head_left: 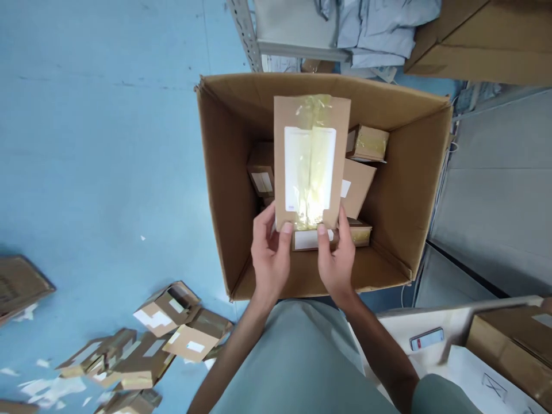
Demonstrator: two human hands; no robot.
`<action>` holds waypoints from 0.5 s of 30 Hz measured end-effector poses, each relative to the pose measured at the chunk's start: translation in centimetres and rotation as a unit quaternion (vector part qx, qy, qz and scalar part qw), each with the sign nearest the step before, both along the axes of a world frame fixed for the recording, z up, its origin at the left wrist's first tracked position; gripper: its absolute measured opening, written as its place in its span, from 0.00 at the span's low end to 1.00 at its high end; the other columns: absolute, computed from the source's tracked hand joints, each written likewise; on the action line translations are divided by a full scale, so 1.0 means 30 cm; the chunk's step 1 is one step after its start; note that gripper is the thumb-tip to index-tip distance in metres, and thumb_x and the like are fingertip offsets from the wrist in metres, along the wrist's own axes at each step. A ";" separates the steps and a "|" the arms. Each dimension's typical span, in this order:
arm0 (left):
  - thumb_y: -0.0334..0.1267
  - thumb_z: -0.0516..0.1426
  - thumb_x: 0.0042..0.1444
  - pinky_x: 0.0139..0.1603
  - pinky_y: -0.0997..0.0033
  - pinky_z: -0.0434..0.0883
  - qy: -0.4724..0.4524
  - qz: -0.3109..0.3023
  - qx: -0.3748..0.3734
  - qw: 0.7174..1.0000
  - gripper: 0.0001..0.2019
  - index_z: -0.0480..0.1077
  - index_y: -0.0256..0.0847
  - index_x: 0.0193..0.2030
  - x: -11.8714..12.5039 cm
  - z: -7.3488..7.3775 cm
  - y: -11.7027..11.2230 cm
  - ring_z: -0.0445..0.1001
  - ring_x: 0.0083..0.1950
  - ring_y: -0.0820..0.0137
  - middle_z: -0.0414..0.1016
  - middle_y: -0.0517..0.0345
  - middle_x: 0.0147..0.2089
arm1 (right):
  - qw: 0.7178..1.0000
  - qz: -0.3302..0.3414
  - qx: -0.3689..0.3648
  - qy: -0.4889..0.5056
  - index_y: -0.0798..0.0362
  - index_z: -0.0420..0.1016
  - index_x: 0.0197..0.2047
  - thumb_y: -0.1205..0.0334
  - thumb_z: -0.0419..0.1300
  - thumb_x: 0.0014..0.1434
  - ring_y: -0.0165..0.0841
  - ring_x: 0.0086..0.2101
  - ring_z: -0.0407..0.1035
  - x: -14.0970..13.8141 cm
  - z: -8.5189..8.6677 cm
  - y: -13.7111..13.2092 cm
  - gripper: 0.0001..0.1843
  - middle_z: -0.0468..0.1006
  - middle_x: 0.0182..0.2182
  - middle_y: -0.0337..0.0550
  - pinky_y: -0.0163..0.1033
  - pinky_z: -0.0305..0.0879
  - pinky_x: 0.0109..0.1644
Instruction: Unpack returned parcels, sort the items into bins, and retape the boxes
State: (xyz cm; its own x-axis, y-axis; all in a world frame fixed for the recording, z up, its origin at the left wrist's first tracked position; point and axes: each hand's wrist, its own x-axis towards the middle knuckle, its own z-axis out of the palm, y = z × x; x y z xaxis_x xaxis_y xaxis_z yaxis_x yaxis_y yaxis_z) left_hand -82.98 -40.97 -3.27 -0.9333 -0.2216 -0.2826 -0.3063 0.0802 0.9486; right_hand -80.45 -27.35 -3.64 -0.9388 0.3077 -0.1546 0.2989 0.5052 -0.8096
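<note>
Both my hands hold a small cardboard box (279,167) up over a large open carton. Clear yellowish tape runs down the middle of the box, over a white label (297,167) that catches glare. My left hand (271,256) grips the lower left corner, thumb on the face. My right hand (337,256) grips the lower right corner in the same way. Beneath, the large carton (228,201) has several smaller taped boxes inside, among them a box (374,142) at the upper right and a tilted box (360,181) beside the held one, which hides part of the contents.
Several cardboard boxes (196,333) and paper scraps (54,388) lie on the blue floor (107,144) at left. A metal shelf (297,50) with grey bags (379,29) stands beyond the carton. At lower right, a phone (426,339) lies on a white surface near a box (509,345).
</note>
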 end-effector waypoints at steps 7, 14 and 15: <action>0.62 0.67 0.71 0.73 0.45 0.80 -0.115 -0.064 0.042 0.990 0.30 0.76 0.43 0.69 0.075 -0.194 0.155 0.83 0.69 0.50 0.82 0.39 0.70 | 0.998 -0.013 0.041 -0.042 0.53 0.64 0.85 0.43 0.53 0.84 0.52 0.74 0.73 0.109 -0.185 0.209 0.36 0.77 0.74 0.63 0.64 0.72 0.77; 0.59 0.69 0.69 0.73 0.45 0.80 -0.126 -0.085 0.028 0.988 0.30 0.76 0.44 0.69 0.076 -0.244 0.131 0.83 0.69 0.51 0.82 0.40 0.71 | 0.997 0.055 -0.006 -0.048 0.50 0.72 0.79 0.40 0.57 0.82 0.51 0.72 0.74 0.091 -0.218 0.359 0.34 0.79 0.73 0.60 0.64 0.72 0.77; 0.60 0.68 0.70 0.73 0.45 0.80 -0.125 -0.082 0.024 0.989 0.29 0.77 0.44 0.69 0.067 -0.244 0.121 0.83 0.70 0.51 0.82 0.40 0.71 | 0.998 0.050 0.004 -0.046 0.51 0.73 0.79 0.39 0.57 0.82 0.52 0.72 0.74 0.079 -0.212 0.377 0.34 0.79 0.73 0.61 0.66 0.73 0.77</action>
State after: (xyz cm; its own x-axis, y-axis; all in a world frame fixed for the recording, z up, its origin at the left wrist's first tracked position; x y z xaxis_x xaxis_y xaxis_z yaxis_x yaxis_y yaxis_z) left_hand -80.96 -37.34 -10.60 -0.8557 -0.0532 -0.5147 -0.5174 0.1046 0.8493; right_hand -78.08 -16.04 -9.99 -0.9467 0.2154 -0.2393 0.3198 0.5421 -0.7770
